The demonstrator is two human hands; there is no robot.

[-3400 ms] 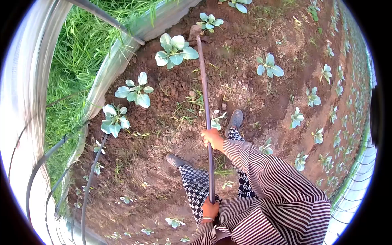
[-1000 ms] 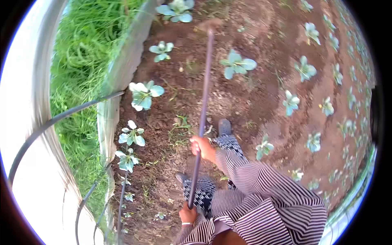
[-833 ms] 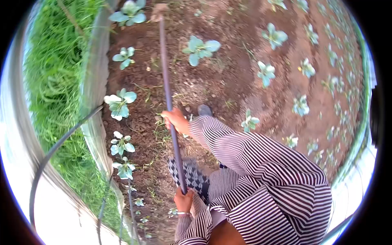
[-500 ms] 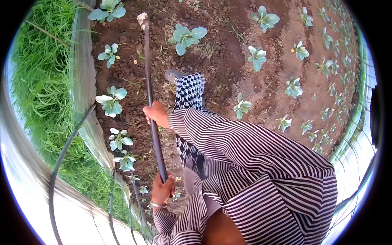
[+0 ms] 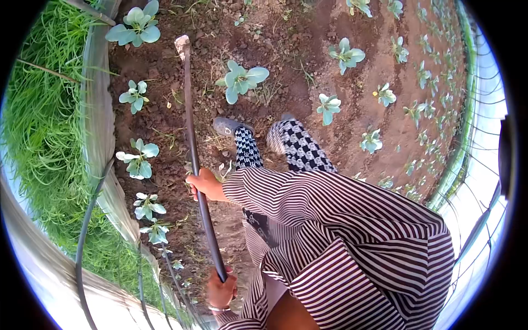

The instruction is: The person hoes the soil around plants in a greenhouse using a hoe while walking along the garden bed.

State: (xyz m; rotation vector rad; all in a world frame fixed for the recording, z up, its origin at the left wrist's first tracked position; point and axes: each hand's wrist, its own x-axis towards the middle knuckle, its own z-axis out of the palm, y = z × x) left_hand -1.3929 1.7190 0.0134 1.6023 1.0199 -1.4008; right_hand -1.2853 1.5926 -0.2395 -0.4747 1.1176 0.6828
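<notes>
A long hoe (image 5: 191,124) with a dark handle slants over the soil. Its small head (image 5: 182,47) is caked with pale earth, so the blade's shape is hard to make out. My right hand (image 5: 205,185) wraps round the middle of the handle, its striped sleeve reaching across from the right. Lower down, my left hand (image 5: 222,288), with a bracelet at the wrist, is closed round the handle's near end. A broad-leaved seedling (image 5: 241,81) grows to the right of the hoe head, and a smaller seedling (image 5: 133,97) stands to its left.
More seedlings (image 5: 346,56) stand in rows across the brown soil (image 5: 297,93). Along the left runs a plastic sheet edge (image 5: 99,82) with tall green grass (image 5: 52,121) beyond it. A thin curved pole (image 5: 82,242) rises there. My shoes (image 5: 225,126) are between the plants.
Both hands and the handle sit lower in view, and the hoe head has shifted slightly left and down. A second leg and foot now show to the right of the first.
</notes>
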